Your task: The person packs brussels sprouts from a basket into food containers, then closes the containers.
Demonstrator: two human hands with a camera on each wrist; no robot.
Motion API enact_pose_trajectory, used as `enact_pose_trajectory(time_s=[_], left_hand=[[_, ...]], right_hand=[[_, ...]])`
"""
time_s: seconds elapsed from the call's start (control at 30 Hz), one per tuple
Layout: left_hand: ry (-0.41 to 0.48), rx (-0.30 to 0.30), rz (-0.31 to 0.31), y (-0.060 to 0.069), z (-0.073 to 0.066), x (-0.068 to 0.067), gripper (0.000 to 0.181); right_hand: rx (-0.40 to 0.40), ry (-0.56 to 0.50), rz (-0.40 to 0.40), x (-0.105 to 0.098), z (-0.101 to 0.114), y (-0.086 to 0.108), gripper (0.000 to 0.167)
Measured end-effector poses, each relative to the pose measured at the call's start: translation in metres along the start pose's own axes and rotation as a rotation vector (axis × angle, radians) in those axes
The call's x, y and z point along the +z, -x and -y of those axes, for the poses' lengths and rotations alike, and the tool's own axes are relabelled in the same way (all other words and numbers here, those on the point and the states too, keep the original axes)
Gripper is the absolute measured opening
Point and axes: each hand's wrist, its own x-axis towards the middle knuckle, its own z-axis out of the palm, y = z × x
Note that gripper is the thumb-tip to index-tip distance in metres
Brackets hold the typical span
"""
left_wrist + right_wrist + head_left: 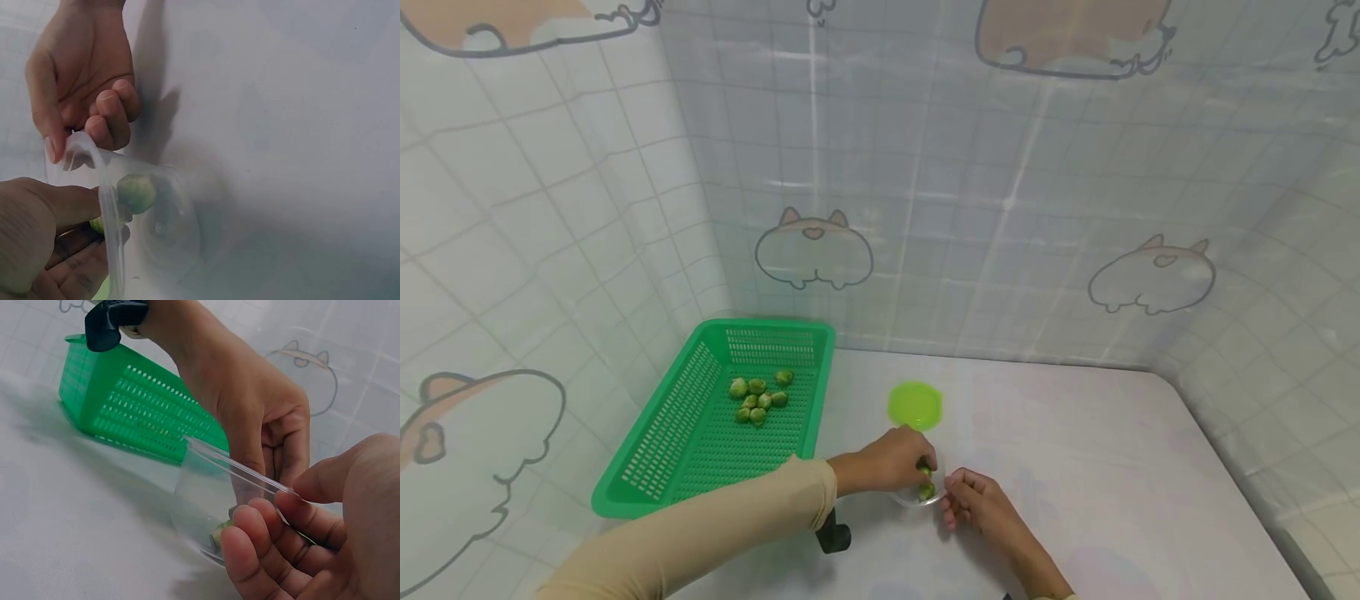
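Note:
My left hand point(891, 460) reaches down into a clear plastic container point(199, 495), pinching a Brussels sprout point(95, 225) between thumb and fingers. Through the container wall in the left wrist view, another Brussels sprout point(136, 194) shows inside. My right hand point(987, 510) pinches the container's rim between thumb and forefinger, on the side across from the left hand. In the right wrist view the container looks tilted, and the right fingers partly cover the sprouts. A round bright green lid point(915, 405) lies on the table just beyond the container.
At the left stands a green perforated plastic basket point(827, 358) with several Brussels sprouts point(758, 402) on its floor. The white-covered table point(1060, 450) meets a patterned curtain point(970, 250) at the back. A black device point(833, 533) is worn at the left wrist.

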Motion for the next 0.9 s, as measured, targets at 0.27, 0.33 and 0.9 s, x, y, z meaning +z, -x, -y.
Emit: enact_pose_trajectory(time_s=[0.27,0.33,0.9], left_hand=[[-0.026,0.003,-0.001,-0.0039,0.0011,0.0048,0.013],[-0.023,-0.005,-0.006,-0.0039,0.0017,0.0058,0.012],[-0.051,-0.001,-0.033,0.0023,0.0024,0.0033,0.009]], right_hand=[[-0.015,0.008,-0.001,-0.0001,-0.0015,-0.0006,0.037],[-0.017,0.009,-0.001,-0.0003,-0.0021,-0.0009,0.035],[-0.063,-0.011,0.037,-0.0006,-0.0038,-0.0012,0.035]])
